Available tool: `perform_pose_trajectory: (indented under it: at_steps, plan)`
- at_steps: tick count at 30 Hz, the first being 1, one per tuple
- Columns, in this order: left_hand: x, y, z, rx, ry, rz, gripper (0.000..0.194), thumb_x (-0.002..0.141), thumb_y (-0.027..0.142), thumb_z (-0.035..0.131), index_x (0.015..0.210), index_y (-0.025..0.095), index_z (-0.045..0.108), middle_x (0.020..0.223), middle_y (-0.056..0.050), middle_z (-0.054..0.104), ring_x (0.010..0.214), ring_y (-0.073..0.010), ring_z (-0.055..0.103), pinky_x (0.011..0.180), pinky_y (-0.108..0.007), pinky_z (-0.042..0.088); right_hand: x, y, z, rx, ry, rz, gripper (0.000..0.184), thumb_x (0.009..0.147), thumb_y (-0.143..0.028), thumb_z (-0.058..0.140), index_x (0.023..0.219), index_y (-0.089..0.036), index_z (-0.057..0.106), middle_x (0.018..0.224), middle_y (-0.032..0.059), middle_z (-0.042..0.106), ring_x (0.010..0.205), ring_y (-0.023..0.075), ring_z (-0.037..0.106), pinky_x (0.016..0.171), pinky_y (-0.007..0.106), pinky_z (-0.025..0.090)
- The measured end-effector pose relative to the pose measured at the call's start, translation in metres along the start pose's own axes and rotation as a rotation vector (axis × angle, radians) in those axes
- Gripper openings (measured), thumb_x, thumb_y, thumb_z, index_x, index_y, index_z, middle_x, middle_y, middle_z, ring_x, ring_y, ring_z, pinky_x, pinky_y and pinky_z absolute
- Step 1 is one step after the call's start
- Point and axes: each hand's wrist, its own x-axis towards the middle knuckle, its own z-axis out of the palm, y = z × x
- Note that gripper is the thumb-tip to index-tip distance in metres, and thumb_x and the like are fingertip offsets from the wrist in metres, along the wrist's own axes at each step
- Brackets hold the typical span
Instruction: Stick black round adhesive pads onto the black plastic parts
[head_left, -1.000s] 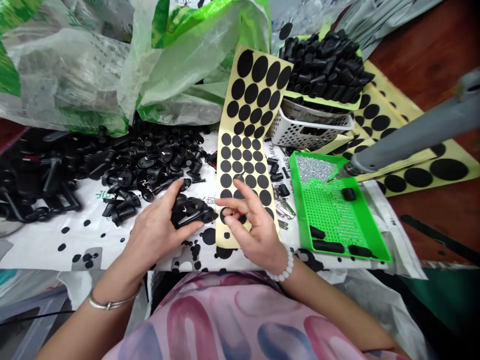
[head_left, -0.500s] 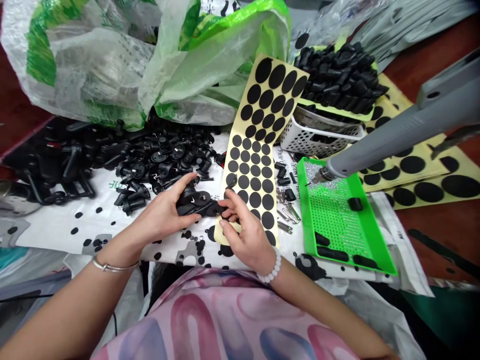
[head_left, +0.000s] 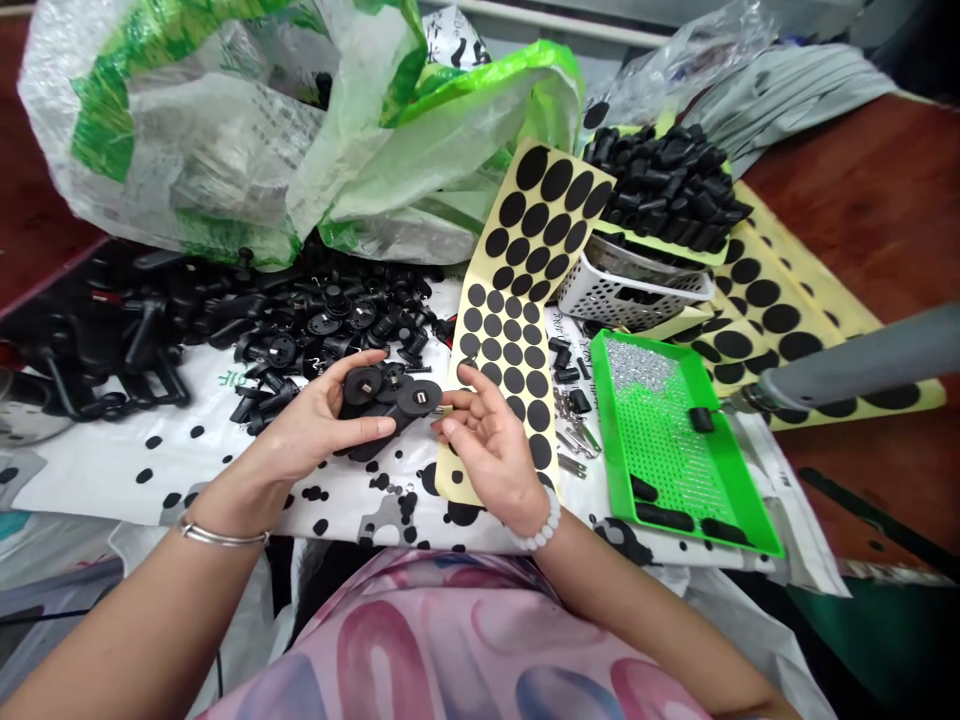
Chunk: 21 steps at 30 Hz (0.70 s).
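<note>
My left hand [head_left: 319, 425] is closed round a black plastic part [head_left: 390, 400] with two round discs, held just above the white sheet. Right beside it my right hand [head_left: 487, 445] pinches a small metal piece [head_left: 442, 411] against the part's right disc. Under that hand lies a yellow sheet of black round stickers [head_left: 517, 310]. A heap of loose black plastic parts [head_left: 285, 320] lies just beyond my left hand.
A green perforated tray [head_left: 675, 440] with tiny screws and black caps sits right. Behind it stand a white basket [head_left: 630, 285] and a pile of black caps [head_left: 667, 185]. A grey tool [head_left: 862, 365] reaches in from the right. Plastic bags [head_left: 262, 130] fill the back.
My left hand turned the black part so its discs face up. My right hand came off the sticker sheet to the part. The grey tool swung lower and to the right.
</note>
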Motion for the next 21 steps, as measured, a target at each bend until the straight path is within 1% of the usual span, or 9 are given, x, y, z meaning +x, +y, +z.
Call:
perform_pose_trajectory:
  at_steps: [5,9,12,16,18,21]
  plan:
    - [-0.007,0.002,0.002,-0.078,0.064,-0.087,0.078,0.055,0.026,0.086,0.125,0.022,0.052,0.104,-0.003,0.067,0.095,-0.0188,0.063,0.078,-0.024,0.052,0.001,-0.008,0.005,0.007,0.026,-0.060,0.054,0.085,-0.022,0.057,0.135,-0.027,0.039,0.115,0.0074,0.058,0.086,0.0134,0.059,0.085,0.035,0.050]
    - [-0.009,0.004,0.007,-0.114,0.094,-0.123,0.075,0.054,0.026,0.086,0.121,0.020,0.054,0.100,-0.001,0.066,0.091,-0.0158,0.061,0.076,-0.021,0.050,0.002,-0.014,0.009,-0.015,0.040,-0.089,0.057,0.081,-0.021,0.061,0.134,-0.026,0.039,0.120,0.0083,0.058,0.094,0.0158,0.058,0.085,0.034,0.050]
    - [-0.010,0.003,0.010,-0.143,0.078,-0.126,0.075,0.053,0.024,0.087,0.120,0.021,0.053,0.100,0.000,0.066,0.088,-0.0141,0.061,0.074,-0.020,0.049,0.002,-0.017,0.009,-0.062,0.038,-0.115,0.062,0.078,-0.019,0.064,0.134,-0.026,0.038,0.123,0.0090,0.058,0.101,0.0175,0.058,0.086,0.035,0.049]
    - [-0.011,-0.002,0.015,-0.147,0.039,-0.103,0.076,0.056,0.022,0.086,0.123,0.022,0.050,0.100,0.000,0.065,0.087,-0.0127,0.060,0.074,-0.019,0.050,0.002,-0.016,0.008,-0.145,0.015,-0.203,0.066,0.078,-0.016,0.064,0.137,-0.025,0.035,0.125,0.0090,0.058,0.114,0.0202,0.055,0.090,0.036,0.047]
    - [-0.013,-0.003,0.016,-0.137,0.031,-0.097,0.077,0.057,0.021,0.085,0.124,0.022,0.048,0.101,0.000,0.065,0.090,-0.0130,0.060,0.077,-0.020,0.050,0.001,-0.015,0.007,-0.200,0.003,-0.249,0.066,0.080,-0.017,0.063,0.138,-0.025,0.034,0.123,0.0087,0.059,0.114,0.0207,0.055,0.090,0.037,0.047]
    - [-0.015,-0.001,0.018,-0.139,0.033,-0.114,0.074,0.061,0.025,0.083,0.126,0.022,0.047,0.102,-0.001,0.064,0.088,-0.0129,0.061,0.075,-0.020,0.050,0.001,-0.013,0.006,-0.266,-0.008,-0.292,0.063,0.081,-0.019,0.063,0.138,-0.025,0.034,0.116,0.0083,0.061,0.105,0.0199,0.059,0.087,0.037,0.049]
